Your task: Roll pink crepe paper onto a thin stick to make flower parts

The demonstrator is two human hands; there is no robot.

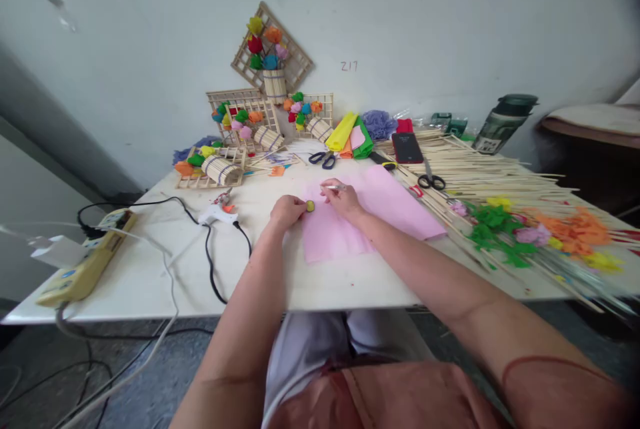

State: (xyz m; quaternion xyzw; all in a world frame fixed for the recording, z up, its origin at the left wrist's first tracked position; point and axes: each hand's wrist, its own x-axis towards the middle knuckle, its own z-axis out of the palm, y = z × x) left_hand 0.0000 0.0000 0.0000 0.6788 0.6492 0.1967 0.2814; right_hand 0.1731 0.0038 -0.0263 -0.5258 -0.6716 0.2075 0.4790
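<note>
A sheet of pink crepe-like paper (333, 242) lies spread on the white table in front of me. At its upper left edge, my left hand (289, 211) has its fingers drawn together on a small round yellow-green piece (310, 206), against the paper. My right hand (343, 201) is closed around a slim, light-coloured pen (334, 187), just right of that round piece. The pen's tip is too small to make out. A second stretch of pink paper (400, 205) extends to the right, under my right wrist.
Behind the paper lie dark-handled scissors (329, 161) and rolled yellow paper (342, 132). To the left are a white glue gun (219, 215) with its cord and a power strip (90, 262). Thin sticks (480, 169), a phone (407, 148) and paper flowers (505, 232) cover the right.
</note>
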